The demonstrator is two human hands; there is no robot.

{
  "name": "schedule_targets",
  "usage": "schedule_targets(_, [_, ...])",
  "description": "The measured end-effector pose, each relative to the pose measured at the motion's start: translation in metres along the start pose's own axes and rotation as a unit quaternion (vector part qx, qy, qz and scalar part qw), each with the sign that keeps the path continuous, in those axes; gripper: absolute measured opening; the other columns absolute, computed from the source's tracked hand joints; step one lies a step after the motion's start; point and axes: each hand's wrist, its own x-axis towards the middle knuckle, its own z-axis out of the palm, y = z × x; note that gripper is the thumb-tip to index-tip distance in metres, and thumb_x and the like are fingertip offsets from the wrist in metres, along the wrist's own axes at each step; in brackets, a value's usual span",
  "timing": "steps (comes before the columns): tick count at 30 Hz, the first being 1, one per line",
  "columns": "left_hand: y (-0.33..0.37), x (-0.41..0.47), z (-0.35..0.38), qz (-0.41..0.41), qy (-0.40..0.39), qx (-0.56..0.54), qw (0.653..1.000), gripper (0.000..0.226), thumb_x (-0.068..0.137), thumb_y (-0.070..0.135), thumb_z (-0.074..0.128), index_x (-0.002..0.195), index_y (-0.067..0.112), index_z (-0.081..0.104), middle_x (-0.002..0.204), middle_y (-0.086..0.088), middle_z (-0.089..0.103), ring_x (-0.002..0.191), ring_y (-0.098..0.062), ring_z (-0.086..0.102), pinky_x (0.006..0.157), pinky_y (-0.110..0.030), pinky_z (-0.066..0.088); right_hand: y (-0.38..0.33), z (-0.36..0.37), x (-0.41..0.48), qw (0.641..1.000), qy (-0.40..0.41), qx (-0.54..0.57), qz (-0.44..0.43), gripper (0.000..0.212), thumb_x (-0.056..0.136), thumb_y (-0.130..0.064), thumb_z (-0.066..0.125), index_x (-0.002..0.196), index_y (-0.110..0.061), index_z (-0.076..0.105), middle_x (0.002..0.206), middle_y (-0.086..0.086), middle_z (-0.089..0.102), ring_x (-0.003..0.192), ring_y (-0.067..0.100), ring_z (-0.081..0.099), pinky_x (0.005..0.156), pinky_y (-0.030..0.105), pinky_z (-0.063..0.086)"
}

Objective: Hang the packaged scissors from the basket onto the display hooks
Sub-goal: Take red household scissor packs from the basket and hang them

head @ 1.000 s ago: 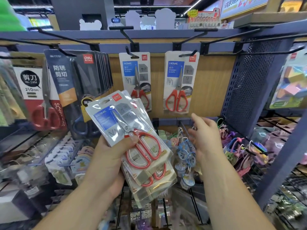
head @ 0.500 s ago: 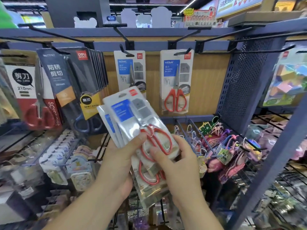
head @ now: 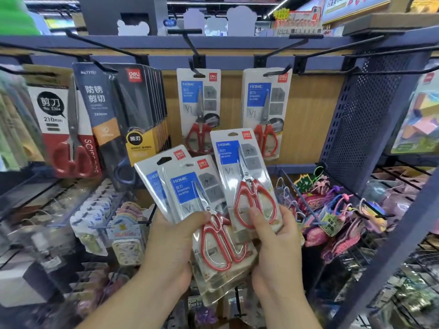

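My left hand [head: 173,248] grips a small stack of packaged red-handled scissors [head: 190,205] by its lower end, thumb on the front pack. My right hand [head: 275,243] pinches one separate pack of scissors [head: 240,167], held upright just right of the stack, thumb over the red handles. Straight above, two more such packs hang on black display hooks: one [head: 199,110] on the middle hook [head: 193,53], the other [head: 266,110] on the hook [head: 275,72] to its right. No basket is in view.
Packs of black scissors [head: 133,115] and a red-carded pair [head: 66,129] hang at the left. Bare hooks [head: 380,43] jut out at the upper right beside a blue perforated panel [head: 370,119]. Keychains and small trinkets [head: 332,210] hang below.
My right hand came in from the right, took hold of the front pack and drew it off the stack to the right. The view moved closer to the shelf.
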Motion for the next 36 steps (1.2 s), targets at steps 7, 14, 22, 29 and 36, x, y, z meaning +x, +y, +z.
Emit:
schedule_targets(7, [0.007, 0.004, -0.008, 0.007, 0.014, 0.010, 1.000, 0.044, 0.088, -0.010, 0.068, 0.122, 0.018, 0.069, 0.109, -0.013, 0.080, 0.095, -0.036, 0.077, 0.088, -0.054, 0.060, -0.020, -0.013, 0.011, 0.997, -0.015, 0.028, -0.068, 0.033, 0.083, -0.017, 0.070, 0.115, -0.016, 0.060, 0.095, 0.004, 0.076, 0.074, 0.017, 0.072, 0.054, 0.025, 0.055])
schedule_targets(14, [0.019, 0.009, -0.007, 0.038, -0.005, 0.015, 0.999, 0.042, 0.089, -0.014, 0.065, 0.115, 0.019, 0.070, 0.106, -0.013, 0.080, 0.088, -0.030, 0.078, 0.082, -0.048, 0.062, -0.044, -0.017, 0.026, 0.990, -0.049, 0.024, -0.131, 0.028, 0.086, -0.019, 0.066, 0.112, -0.024, 0.059, 0.100, 0.002, 0.074, 0.081, 0.017, 0.070, 0.061, 0.029, 0.057])
schedule_targets(22, [0.023, 0.010, -0.002, 0.053, -0.026, 0.011, 0.998, 0.045, 0.088, -0.013, 0.064, 0.125, 0.012, 0.067, 0.111, -0.015, 0.079, 0.091, -0.030, 0.078, 0.073, -0.043, 0.066, -0.051, -0.006, 0.039, 0.990, -0.034, 0.000, -0.134, 0.033, 0.085, -0.026, 0.069, 0.116, -0.023, 0.057, 0.105, 0.005, 0.073, 0.084, 0.022, 0.071, 0.064, 0.037, 0.056])
schedule_targets(29, [0.021, 0.014, -0.002, 0.049, -0.035, 0.003, 0.998, 0.052, 0.078, -0.008, 0.075, 0.126, 0.012, 0.068, 0.116, -0.022, 0.076, 0.100, -0.038, 0.074, 0.081, -0.049, 0.064, -0.048, 0.002, 0.051, 0.994, 0.005, -0.001, -0.111, 0.018, 0.099, -0.012, 0.066, 0.114, -0.019, 0.059, 0.101, 0.004, 0.075, 0.081, 0.019, 0.073, 0.061, 0.031, 0.059])
schedule_targets(36, [0.025, 0.013, 0.001, 0.056, -0.063, -0.002, 0.996, 0.056, 0.072, 0.000, 0.073, 0.126, 0.015, 0.068, 0.115, -0.016, 0.078, 0.097, -0.033, 0.076, 0.080, -0.046, 0.066, -0.040, 0.016, 0.095, 0.997, 0.045, -0.046, -0.043, 0.017, 0.099, -0.019, 0.071, 0.114, -0.015, 0.064, 0.116, 0.017, 0.074, 0.093, 0.031, 0.076, 0.066, 0.030, 0.062])
